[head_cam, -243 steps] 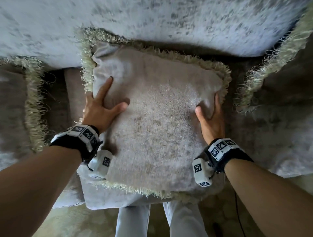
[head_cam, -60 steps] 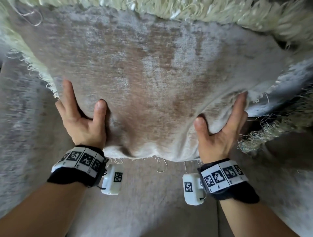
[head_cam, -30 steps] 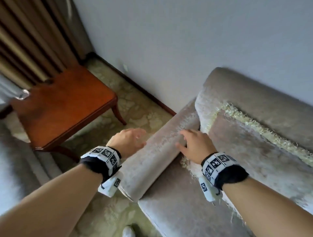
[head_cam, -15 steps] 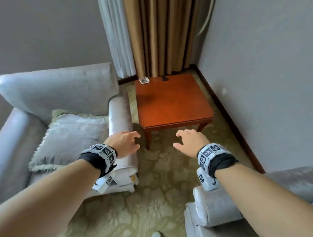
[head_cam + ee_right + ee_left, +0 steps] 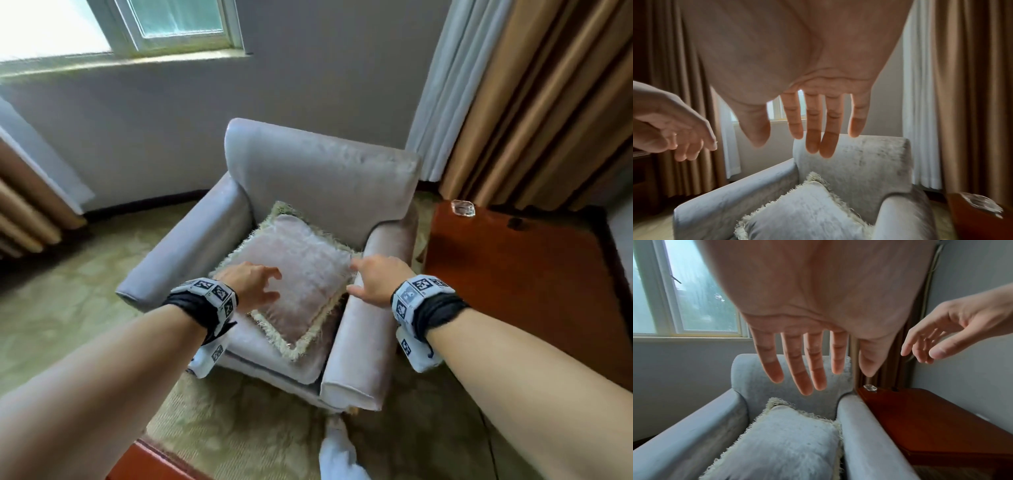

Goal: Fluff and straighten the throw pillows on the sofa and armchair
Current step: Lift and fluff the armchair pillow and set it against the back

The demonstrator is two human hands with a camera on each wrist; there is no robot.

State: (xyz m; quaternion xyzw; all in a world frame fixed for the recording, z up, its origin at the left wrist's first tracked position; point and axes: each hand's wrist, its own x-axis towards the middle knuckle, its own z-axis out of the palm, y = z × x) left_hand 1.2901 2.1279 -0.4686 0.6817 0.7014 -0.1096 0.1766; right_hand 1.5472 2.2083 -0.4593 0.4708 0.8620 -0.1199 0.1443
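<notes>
Head view: both hands, left (image 5: pixel 251 286) and right (image 5: pixel 376 281), hang spread and empty above the pillow (image 5: pixel 298 270) (fringed) on the armchair (image 5: pixel 322 174); a table (image 5: pixel 520 274) stands beside it.

Daylight is admitted by the window (image 5: pixel 164 24) at eleven o'clock in the head view, where glare is seen. Straight edges are bowed toward the rim. In the wrist views the near palms are softly blurred and backlit.

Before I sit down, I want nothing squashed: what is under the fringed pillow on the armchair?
The fringed pillow lies tilted on the armchair seat cushion. Anything beneath its middle is covered.
</notes>
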